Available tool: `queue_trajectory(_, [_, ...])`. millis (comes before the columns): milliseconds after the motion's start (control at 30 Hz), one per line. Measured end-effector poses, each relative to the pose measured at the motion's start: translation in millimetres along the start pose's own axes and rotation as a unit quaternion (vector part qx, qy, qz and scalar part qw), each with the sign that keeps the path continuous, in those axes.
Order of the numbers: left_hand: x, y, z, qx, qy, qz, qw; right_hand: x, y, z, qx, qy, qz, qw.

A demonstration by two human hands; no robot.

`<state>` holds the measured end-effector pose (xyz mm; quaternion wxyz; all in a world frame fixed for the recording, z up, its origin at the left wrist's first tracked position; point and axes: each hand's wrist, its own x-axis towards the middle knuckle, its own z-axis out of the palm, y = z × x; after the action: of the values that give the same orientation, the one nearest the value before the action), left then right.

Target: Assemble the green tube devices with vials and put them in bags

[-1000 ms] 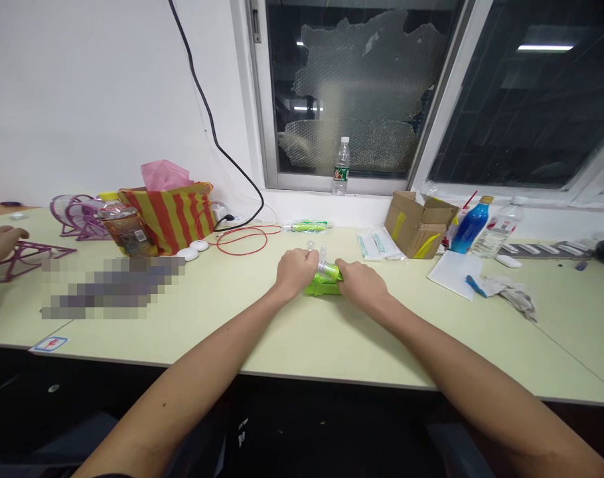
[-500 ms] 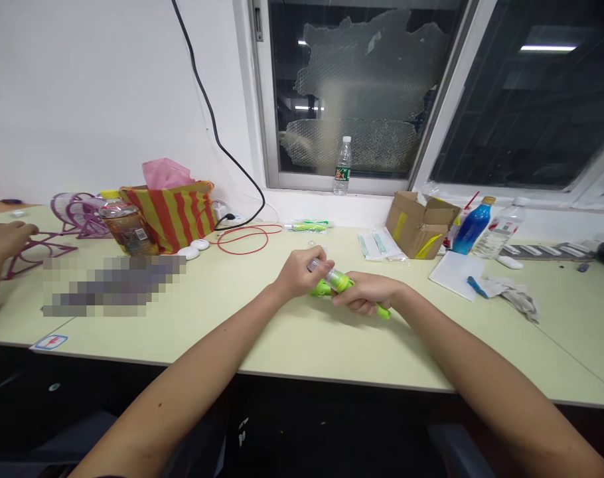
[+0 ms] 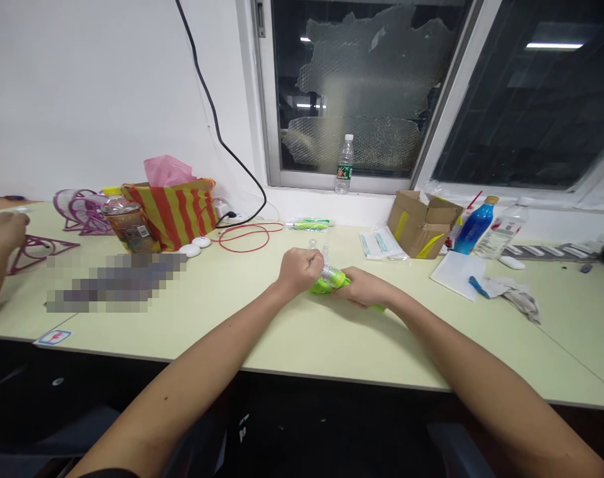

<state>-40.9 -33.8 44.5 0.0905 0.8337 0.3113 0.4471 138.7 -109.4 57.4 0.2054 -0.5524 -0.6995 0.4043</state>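
Thumb (image 3: 316,260) now curled in, left hand (image 3: 300,271) grips clear-green tube (image 3: 334,276) with right hand (image 3: 366,288)

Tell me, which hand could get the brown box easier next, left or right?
Probably the right hand: it is nearer the brown box. The left hand is farther away. Both hold the green and clear tube, so the right would need to let go.

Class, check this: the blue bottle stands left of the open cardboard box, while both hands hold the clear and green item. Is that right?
The side is wrong: in the head view, the blue bottle stands right of the open cardboard box. The left hand and right hand hold the clear and green item.
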Motion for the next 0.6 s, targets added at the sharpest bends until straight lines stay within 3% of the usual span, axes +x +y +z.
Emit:
queue_trajectory(133, [1,1,0.5,0.007,-0.003,-0.047,0.999,8,4,5,-0.116,0.115,-0.018,0.986])
queue_trajectory(233, [2,3,0.9,0.004,-0.009,-0.091,0.996,10,5,7,-0.207,0.166,0.001,0.964])
queue_trajectory(467, [9,-4,7.0,-0.017,-0.021,-0.247,0.969,11,-5,12,-0.419,0.216,0.068,0.879])
queue_trajectory(600, [9,-8,8.3,-0.057,-0.025,-0.247,0.967,14,0,13,-0.41,0.219,0.062,0.883])
